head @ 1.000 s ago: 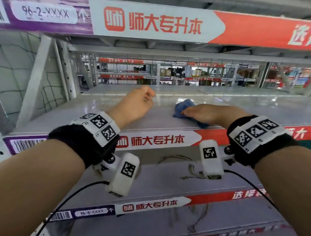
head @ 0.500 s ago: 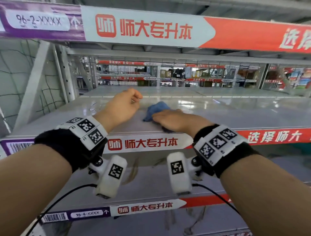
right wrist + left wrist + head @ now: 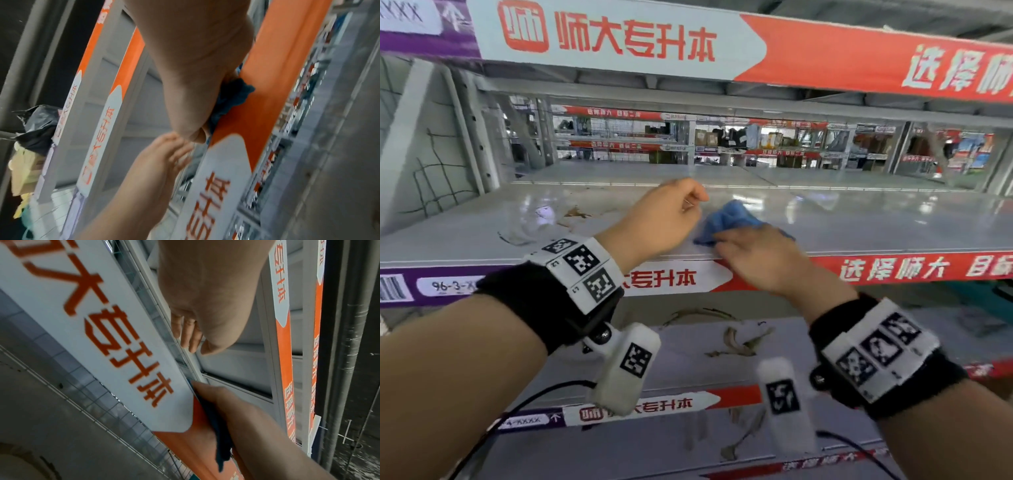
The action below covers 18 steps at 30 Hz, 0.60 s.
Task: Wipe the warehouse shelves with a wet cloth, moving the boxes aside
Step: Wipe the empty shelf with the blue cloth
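Note:
A crumpled blue cloth (image 3: 729, 214) lies at the front edge of the grey middle shelf (image 3: 859, 222). My right hand (image 3: 746, 253) lies flat on it and presses it down onto the shelf lip. The right wrist view shows the cloth (image 3: 234, 95) bunched under the right hand (image 3: 195, 81) against the orange label strip. My left hand (image 3: 667, 219) hovers just left of the cloth, fingers loosely curled and holding nothing. In the left wrist view the left hand (image 3: 191, 334) hangs over the shelf, with the right hand (image 3: 236, 410) and cloth (image 3: 218, 426) below. No boxes stand on this shelf.
Brown stains (image 3: 575, 212) mark the shelf to the left of my hands. The lower shelf (image 3: 688, 363) carries more dried streaks. The upper shelf beam (image 3: 619, 37) hangs close overhead. A grey upright (image 3: 407, 137) with netting closes the left end. A black bag (image 3: 35, 126) sits lower down.
My right hand slid the cloth left along the shelf, then drew it back a little and nearer the front edge. My left hand stayed beside it, empty.

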Each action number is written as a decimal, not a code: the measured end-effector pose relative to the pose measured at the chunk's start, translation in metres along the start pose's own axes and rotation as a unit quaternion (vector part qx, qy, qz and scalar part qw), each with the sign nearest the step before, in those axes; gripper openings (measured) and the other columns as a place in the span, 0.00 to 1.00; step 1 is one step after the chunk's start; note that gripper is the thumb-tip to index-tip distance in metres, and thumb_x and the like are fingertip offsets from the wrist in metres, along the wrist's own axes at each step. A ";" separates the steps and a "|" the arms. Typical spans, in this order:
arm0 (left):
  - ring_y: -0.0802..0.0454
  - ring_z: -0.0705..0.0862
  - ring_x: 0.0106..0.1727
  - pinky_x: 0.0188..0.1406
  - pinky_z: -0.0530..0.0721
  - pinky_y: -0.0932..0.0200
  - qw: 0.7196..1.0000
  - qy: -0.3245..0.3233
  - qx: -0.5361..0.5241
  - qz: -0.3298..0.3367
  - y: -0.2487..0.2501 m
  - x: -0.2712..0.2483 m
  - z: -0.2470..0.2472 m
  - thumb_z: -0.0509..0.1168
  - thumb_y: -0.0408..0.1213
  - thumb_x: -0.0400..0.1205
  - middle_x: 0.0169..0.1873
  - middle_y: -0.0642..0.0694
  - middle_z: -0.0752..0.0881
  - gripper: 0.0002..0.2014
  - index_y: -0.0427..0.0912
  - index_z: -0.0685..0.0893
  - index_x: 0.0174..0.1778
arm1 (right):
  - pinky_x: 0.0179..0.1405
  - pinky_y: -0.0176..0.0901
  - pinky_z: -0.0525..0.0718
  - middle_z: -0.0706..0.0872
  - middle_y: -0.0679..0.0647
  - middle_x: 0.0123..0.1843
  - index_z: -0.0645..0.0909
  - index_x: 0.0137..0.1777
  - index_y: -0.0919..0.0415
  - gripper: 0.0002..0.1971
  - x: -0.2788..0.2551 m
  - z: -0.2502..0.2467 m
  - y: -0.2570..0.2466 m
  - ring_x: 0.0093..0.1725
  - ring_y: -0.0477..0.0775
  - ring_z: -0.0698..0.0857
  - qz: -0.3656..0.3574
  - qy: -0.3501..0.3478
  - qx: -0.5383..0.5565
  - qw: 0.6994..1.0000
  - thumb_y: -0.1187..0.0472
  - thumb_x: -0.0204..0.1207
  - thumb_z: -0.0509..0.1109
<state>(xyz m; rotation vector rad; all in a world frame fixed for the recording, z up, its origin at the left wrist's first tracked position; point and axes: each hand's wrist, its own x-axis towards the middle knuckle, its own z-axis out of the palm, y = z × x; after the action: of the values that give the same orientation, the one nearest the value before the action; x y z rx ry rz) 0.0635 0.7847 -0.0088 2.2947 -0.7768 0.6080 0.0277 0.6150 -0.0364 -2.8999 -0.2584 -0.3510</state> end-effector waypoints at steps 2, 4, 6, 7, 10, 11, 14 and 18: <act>0.54 0.78 0.55 0.57 0.74 0.63 1.000 0.000 -0.001 0.000 0.009 0.004 0.009 0.59 0.29 0.82 0.58 0.45 0.81 0.11 0.40 0.79 0.59 | 0.75 0.58 0.66 0.71 0.49 0.79 0.69 0.77 0.44 0.22 -0.002 0.010 -0.005 0.77 0.60 0.68 -0.038 0.029 -0.035 0.998 0.47 0.85 0.48; 0.53 0.79 0.56 0.55 0.74 0.64 1.000 -0.007 0.005 0.002 0.017 0.006 0.017 0.59 0.30 0.82 0.58 0.45 0.81 0.11 0.40 0.79 0.59 | 0.78 0.58 0.63 0.69 0.47 0.80 0.67 0.78 0.43 0.22 -0.002 0.008 0.011 0.79 0.59 0.66 -0.036 0.030 -0.023 0.999 0.46 0.85 0.47; 0.56 0.77 0.55 0.55 0.72 0.66 1.000 -0.015 0.009 0.005 0.024 0.007 0.022 0.59 0.31 0.83 0.58 0.46 0.80 0.11 0.40 0.79 0.60 | 0.78 0.57 0.64 0.70 0.49 0.80 0.69 0.77 0.45 0.22 -0.007 -0.001 0.042 0.78 0.60 0.67 0.009 0.034 -0.012 0.999 0.48 0.86 0.47; 0.57 0.77 0.54 0.55 0.71 0.66 1.000 -0.017 0.006 0.005 0.028 0.007 0.024 0.59 0.31 0.83 0.59 0.46 0.80 0.11 0.40 0.79 0.61 | 0.76 0.58 0.66 0.71 0.52 0.79 0.70 0.76 0.48 0.22 -0.010 -0.007 0.060 0.77 0.62 0.69 0.037 0.037 -0.016 0.998 0.50 0.86 0.46; 0.56 0.77 0.56 0.56 0.72 0.65 1.000 -0.019 -0.013 0.010 0.036 0.005 0.027 0.58 0.32 0.84 0.60 0.47 0.80 0.12 0.41 0.78 0.62 | 0.73 0.59 0.71 0.73 0.59 0.77 0.71 0.75 0.55 0.22 -0.020 -0.025 0.100 0.73 0.67 0.72 0.113 0.031 -0.063 0.991 0.54 0.87 0.45; 0.56 0.77 0.57 0.57 0.72 0.65 1.000 -0.024 -0.014 0.011 0.037 0.003 0.027 0.58 0.32 0.84 0.60 0.47 0.80 0.12 0.41 0.78 0.62 | 0.72 0.58 0.71 0.74 0.61 0.76 0.72 0.74 0.57 0.22 -0.022 -0.028 0.104 0.72 0.68 0.73 0.131 0.026 -0.060 0.989 0.54 0.87 0.45; 0.57 0.77 0.58 0.57 0.72 0.65 0.999 -0.032 -0.007 0.009 0.038 -0.001 0.030 0.57 0.33 0.84 0.60 0.49 0.79 0.12 0.42 0.78 0.63 | 0.66 0.56 0.77 0.79 0.61 0.69 0.75 0.69 0.57 0.21 -0.028 -0.026 0.081 0.66 0.66 0.78 0.109 0.038 -0.080 0.990 0.53 0.86 0.47; 0.53 0.79 0.58 0.58 0.75 0.61 1.000 -0.014 -0.005 0.001 0.033 -0.002 0.029 0.57 0.32 0.83 0.59 0.46 0.81 0.12 0.41 0.79 0.61 | 0.66 0.50 0.74 0.77 0.57 0.74 0.73 0.74 0.48 0.21 -0.031 -0.012 0.021 0.70 0.61 0.76 -0.028 0.041 -0.021 0.999 0.52 0.86 0.49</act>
<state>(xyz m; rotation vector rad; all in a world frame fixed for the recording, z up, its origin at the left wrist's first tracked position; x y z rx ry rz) 0.0465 0.7448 -0.0166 2.2981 -0.7932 0.5735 -0.0001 0.5875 -0.0370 -2.9157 -0.3226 -0.4899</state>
